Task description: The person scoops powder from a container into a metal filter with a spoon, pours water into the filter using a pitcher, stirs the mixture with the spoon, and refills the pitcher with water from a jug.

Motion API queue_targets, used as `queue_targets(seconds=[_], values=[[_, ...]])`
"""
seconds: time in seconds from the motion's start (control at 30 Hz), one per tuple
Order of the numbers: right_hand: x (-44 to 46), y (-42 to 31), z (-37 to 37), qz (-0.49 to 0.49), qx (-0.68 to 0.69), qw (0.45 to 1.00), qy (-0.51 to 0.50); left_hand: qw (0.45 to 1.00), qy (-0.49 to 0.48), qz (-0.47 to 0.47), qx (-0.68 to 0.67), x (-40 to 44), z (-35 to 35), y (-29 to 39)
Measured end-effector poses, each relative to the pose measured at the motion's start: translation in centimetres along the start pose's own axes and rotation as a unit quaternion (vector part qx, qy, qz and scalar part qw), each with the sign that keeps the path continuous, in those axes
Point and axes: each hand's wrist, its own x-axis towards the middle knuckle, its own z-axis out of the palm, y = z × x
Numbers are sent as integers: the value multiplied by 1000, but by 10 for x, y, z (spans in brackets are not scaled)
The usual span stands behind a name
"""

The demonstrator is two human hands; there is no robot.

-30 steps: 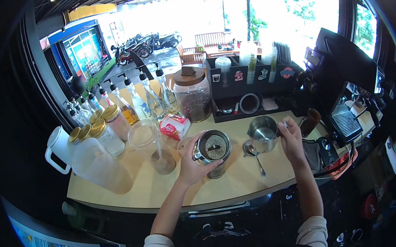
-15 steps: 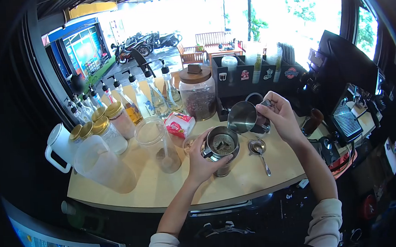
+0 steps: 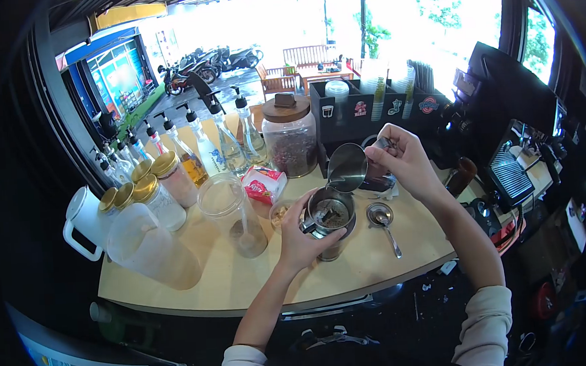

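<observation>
My left hand point(image 3: 304, 242) is wrapped around a metal coffee filter cup point(image 3: 338, 196) with a dark handle piece. Dark, wet-looking contents with paler froth show inside it. Beneath the filter stands a glass point(image 3: 330, 253), partly covered by my fingers. My right hand point(image 3: 406, 160) grips a steel pitcher point(image 3: 348, 168) by its handle. The pitcher is tipped, its lip low over the filter's far rim. Any stream between them is too small to make out. To the right lies a small strainer point(image 3: 379, 215) with a spoon point(image 3: 393, 241).
Left of my hands are a clear plastic jug point(image 3: 224, 196), a frosted pitcher point(image 3: 151, 250) and gold-lidded jars point(image 3: 165, 206). Pump bottles point(image 3: 228, 143), a wooden-lidded jar point(image 3: 291, 140) and a black cup organizer point(image 3: 385, 105) line the back. A red-white packet point(image 3: 264, 184) lies near a small bowl point(image 3: 281, 213).
The steel pitcher in my right hand has tipped further and lowered toward the filter. More froth shows in the filter. My left hand has kept its hold, and the view has shifted slightly.
</observation>
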Motion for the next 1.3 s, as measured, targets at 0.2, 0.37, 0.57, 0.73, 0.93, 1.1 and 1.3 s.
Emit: queue_targets(seconds=[0.2,0.37,0.57,0.73,0.93,1.1,1.3], values=[[1,4,2,-6,-6,1000,16,1000,-7,-16,5,1,-4,6],[2,4,1,-12,-21,999,21,1000,-14,-11,24,2,-6,10],[2,5,4,-24,-3,998,54,999,-22,-24,29,2,-7,11],[-1,5,-2,-27,-20,997,63,1000,-3,-22,18,2,-7,5],[-4,2,-7,-24,-44,996,74,999,-4,-13,46,1,-9,-1],[-6,-4,-6,-21,-41,998,47,993,29,36,112,0,-3,1],[-8,-11,7,-27,-10,998,51,983,21,79,167,-1,0,5]])
